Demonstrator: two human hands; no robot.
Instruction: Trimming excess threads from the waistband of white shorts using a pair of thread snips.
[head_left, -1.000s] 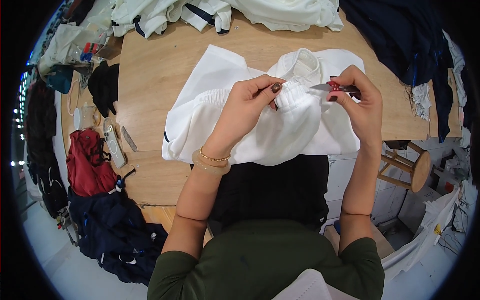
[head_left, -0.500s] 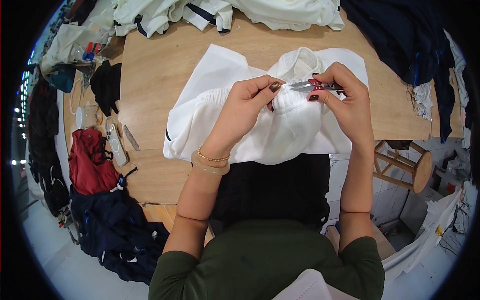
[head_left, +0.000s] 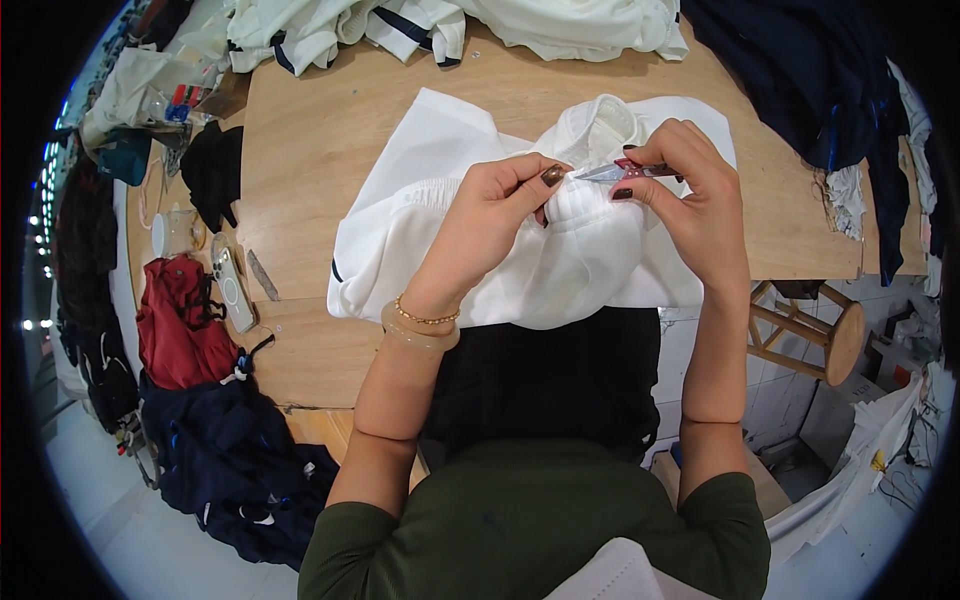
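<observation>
A white garment with a gathered elastic waistband lies over the near part of the wooden table, its front hanging past the edge toward my lap. My left hand pinches the waistband's gathered edge between thumb and fingers. In my right hand is a pair of small thread snips with red handles, held between thumb and fingers. The blades point left and their tips meet the waistband, close beside my left fingertips. Whether a thread lies between the blades is too small to tell.
More white garments are piled along the table's far edge. Dark navy cloth lies at the far right. To the left are a phone, a red bag and dark clothing. A wooden stool stands at right.
The snips' blades have come closer together, and my right fingers have tightened slightly around the handles. My left hand and the white garment stay almost where they were.
</observation>
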